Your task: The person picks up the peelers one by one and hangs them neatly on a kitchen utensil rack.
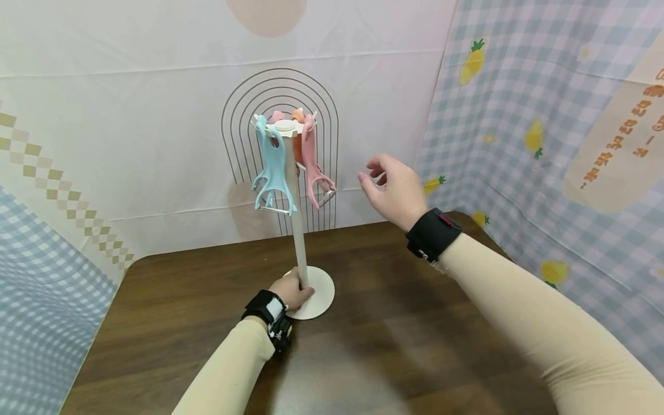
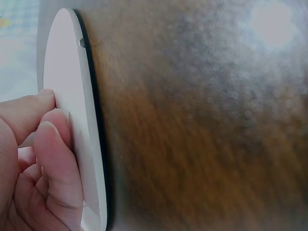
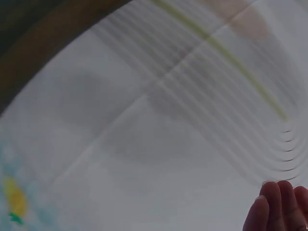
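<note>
A white stand with a slim pole (image 1: 298, 236) and a round base (image 1: 323, 291) rises from the table. From its top hang a light blue peeler (image 1: 272, 164) at the left and a pink peeler (image 1: 309, 153) at the right. Partly hidden behind them are an orange peeler (image 1: 298, 148) and another pink handle (image 1: 277, 116). My left hand (image 1: 292, 290) grips the pole's foot just above the base; its fingers (image 2: 57, 159) curl there in the left wrist view. My right hand (image 1: 398, 190) is raised to the right of the pink peeler, fingers loosely bent, holding nothing.
The stand is on a dark brown wooden table (image 1: 207, 300). A white cloth (image 1: 155, 144) with printed arches hangs close behind it. Blue checked cloth (image 1: 519, 115) with pineapple prints closes off the right side, and checked cloth also hangs at the left.
</note>
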Demonstrator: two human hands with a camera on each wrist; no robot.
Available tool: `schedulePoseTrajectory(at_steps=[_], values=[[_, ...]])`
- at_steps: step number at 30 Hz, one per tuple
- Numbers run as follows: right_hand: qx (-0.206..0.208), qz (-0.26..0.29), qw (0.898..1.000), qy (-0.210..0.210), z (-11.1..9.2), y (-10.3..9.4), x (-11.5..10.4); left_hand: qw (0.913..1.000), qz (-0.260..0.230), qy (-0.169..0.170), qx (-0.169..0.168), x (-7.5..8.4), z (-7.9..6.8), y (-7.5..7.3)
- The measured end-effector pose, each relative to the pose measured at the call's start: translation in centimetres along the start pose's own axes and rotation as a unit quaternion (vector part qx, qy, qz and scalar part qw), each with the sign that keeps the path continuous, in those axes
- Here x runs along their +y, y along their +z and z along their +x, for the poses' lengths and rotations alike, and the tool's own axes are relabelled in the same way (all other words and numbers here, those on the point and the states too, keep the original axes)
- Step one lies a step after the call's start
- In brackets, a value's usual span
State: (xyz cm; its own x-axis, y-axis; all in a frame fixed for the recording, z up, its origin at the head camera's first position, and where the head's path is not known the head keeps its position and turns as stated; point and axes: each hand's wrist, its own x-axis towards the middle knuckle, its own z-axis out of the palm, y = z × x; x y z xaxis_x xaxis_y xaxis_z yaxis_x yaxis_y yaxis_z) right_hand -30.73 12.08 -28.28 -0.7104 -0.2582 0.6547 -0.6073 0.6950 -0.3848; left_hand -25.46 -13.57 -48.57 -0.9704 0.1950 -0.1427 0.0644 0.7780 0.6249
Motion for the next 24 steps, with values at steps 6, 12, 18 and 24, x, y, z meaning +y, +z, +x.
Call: schedulePoseTrajectory(at_steps=[6, 12, 18, 24], values=[[-0.049, -0.03, 0.994, 0.095, -0.8, 0.4, 4.2, 1.0, 0.001, 0.001, -0.004, 0.1, 0.0, 0.0], [-0.1, -0.06, 0.978, 0.172, -2.2, 0.5, 9.0, 1.0, 0.004, -0.001, 0.001, 0.3, -0.1, 0.0], [-0.188, -0.091, 0.947, 0.246, -4.4, 0.0, 14.1, 1.0, 0.008, -0.003, 0.004, 0.5, -0.3, -0.1], [-0.26, -0.108, 0.909, 0.307, -6.9, -1.3, 18.3, 0.9999, 0.006, -0.009, 0.002, 0.4, -0.2, 0.0]])
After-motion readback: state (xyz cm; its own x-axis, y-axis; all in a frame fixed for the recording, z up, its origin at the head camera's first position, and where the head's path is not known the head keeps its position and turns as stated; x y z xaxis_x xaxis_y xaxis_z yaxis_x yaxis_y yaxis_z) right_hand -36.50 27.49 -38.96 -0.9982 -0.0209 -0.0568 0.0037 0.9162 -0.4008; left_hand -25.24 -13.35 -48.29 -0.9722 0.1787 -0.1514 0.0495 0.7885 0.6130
